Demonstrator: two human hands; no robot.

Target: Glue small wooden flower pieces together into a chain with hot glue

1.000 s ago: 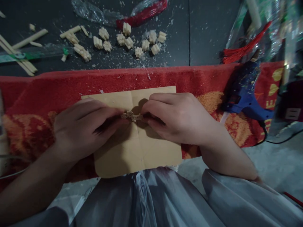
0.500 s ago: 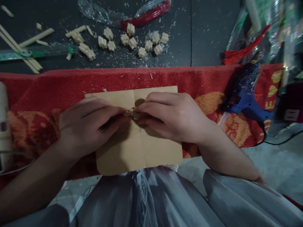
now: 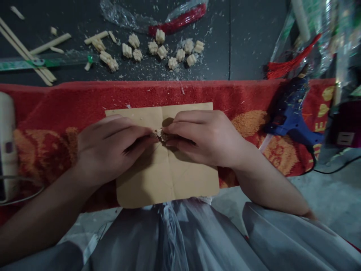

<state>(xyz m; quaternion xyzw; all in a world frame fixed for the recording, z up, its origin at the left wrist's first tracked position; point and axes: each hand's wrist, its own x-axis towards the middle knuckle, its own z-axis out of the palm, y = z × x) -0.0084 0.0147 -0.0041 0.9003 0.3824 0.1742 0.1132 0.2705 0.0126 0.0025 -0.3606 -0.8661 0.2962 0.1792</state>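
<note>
My left hand (image 3: 113,145) pinches one side of a small pale cluster piece (image 3: 158,133), which looks like the flower-shaped bundles of short sticks on the table. From the other side, my right hand (image 3: 207,137) grips the pale pieces between thumb and fingers. Both sets of fingertips almost meet, hiding most of what they hold; how many clusters are between them I cannot tell. Beneath the hands lies a creased tan sheet of card (image 3: 146,180).
Several stick bundles (image 3: 162,52) sit on the dark table (image 3: 248,41) among shavings. Loose sticks (image 3: 50,43) lie left. A blue glue gun (image 3: 293,116) with a cord and a red tassel (image 3: 295,62) are at right. A red patterned towel (image 3: 84,98) covers the near edge.
Both hands have drawn closer together, narrowing the visible stretch of pale pieces between the fingertips. My left hand has shifted right. The whole view has drifted slightly.
</note>
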